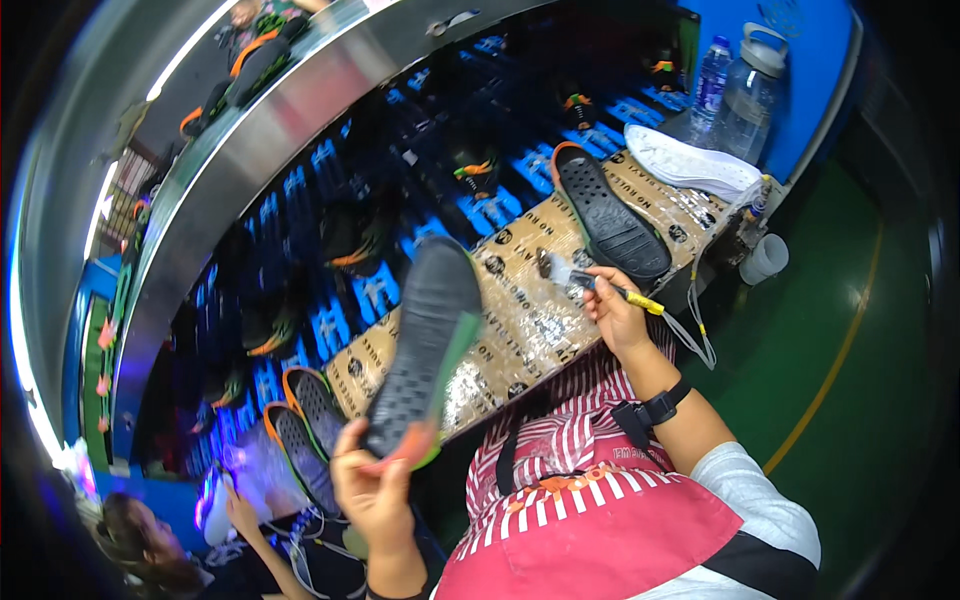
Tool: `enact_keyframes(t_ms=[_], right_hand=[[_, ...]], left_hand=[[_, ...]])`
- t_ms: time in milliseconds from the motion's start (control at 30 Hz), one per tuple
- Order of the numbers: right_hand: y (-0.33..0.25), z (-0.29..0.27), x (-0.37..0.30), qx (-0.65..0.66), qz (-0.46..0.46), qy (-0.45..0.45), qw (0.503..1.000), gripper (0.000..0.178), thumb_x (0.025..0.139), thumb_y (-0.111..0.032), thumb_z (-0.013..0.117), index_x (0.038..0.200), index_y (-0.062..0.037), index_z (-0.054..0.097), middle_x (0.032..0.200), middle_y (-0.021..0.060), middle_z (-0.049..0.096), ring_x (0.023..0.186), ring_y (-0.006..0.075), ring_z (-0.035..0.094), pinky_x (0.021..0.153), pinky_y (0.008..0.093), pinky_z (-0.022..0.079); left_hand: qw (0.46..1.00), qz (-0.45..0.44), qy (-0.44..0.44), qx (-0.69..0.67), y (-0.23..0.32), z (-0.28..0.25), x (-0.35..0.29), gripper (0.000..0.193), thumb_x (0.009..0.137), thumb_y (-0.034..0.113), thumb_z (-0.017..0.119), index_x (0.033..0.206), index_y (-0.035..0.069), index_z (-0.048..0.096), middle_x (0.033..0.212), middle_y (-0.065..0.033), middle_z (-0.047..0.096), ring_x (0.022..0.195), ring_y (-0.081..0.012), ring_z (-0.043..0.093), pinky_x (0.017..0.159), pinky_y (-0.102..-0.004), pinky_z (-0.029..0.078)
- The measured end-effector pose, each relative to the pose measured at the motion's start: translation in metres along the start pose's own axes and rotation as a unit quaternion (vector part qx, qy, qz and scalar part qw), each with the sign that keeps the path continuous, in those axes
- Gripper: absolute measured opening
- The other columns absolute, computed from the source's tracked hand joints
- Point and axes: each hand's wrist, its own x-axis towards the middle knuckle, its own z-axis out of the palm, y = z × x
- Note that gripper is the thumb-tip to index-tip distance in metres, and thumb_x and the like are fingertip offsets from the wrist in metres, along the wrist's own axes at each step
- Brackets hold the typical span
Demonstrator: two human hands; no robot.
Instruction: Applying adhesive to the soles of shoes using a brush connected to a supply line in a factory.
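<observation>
Raised at the middle is a black shoe sole (425, 330) with a perforated inside and an orange and green edge. My left hand (375, 490) pinches it by its orange end. In my right hand (617, 312) is a brush (575, 277) with a dark tip and a yellow-and-black handle, a thin hose trailing from it. The brush tip is apart from the raised sole, over the cardboard-covered ledge (520, 300). Just beyond my right hand another black sole (612, 215) lies on the ledge, its perforated inside up.
Behind the ledge runs a conveyor (400, 190) with blue racks and dark shoe parts. At the right are a white sole (690, 162), a water bottle (712, 78), a clear jug (748, 95) and a white cup (765, 260). More soles (300, 450) and a co-worker (150, 545) are at lower left.
</observation>
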Motion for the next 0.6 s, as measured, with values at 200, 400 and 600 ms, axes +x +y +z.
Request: enact_keyframes(t_ms=[200,400,600], right_hand=[[0.004,0.007,0.001,0.015,-0.008,-0.006,1.000,0.024,0.088,-0.019,0.054,0.106,-0.0029,0.051,0.074,0.0063,0.056,0.061,0.0091,0.050,0.053,0.0191,0.039],[0.007,0.003,0.001,0.011,-0.015,-0.001,1.000,0.024,0.088,-0.018,0.054,0.107,-0.0035,0.052,0.075,0.0056,0.057,0.062,0.0079,0.051,0.052,0.0179,0.039],[-0.007,0.012,-0.013,-0.017,-0.031,-0.029,0.999,0.028,0.085,-0.012,0.057,0.109,-0.0017,0.050,0.077,0.0064,0.058,0.062,0.0081,0.052,0.052,0.0177,0.040]], left_hand=[[0.983,-0.179,-0.035,0.030,-0.086,-0.013,-0.063,0.022,0.073,-0.002,0.066,0.075,0.005,0.045,0.107,-0.0139,0.045,0.109,-0.0204,0.043,0.095,-0.0343,0.032],[0.877,-0.410,-0.009,-0.250,-0.069,-0.003,-0.051,0.037,0.088,0.018,0.042,0.123,0.011,0.035,0.117,-0.0107,0.049,0.102,-0.0189,0.053,0.079,-0.0362,0.046],[0.707,-0.539,-0.037,-0.456,-0.081,0.015,-0.021,0.048,0.092,0.034,0.023,0.125,0.004,0.041,0.124,-0.0156,0.048,0.113,-0.0272,0.049,0.094,-0.0425,0.040]])
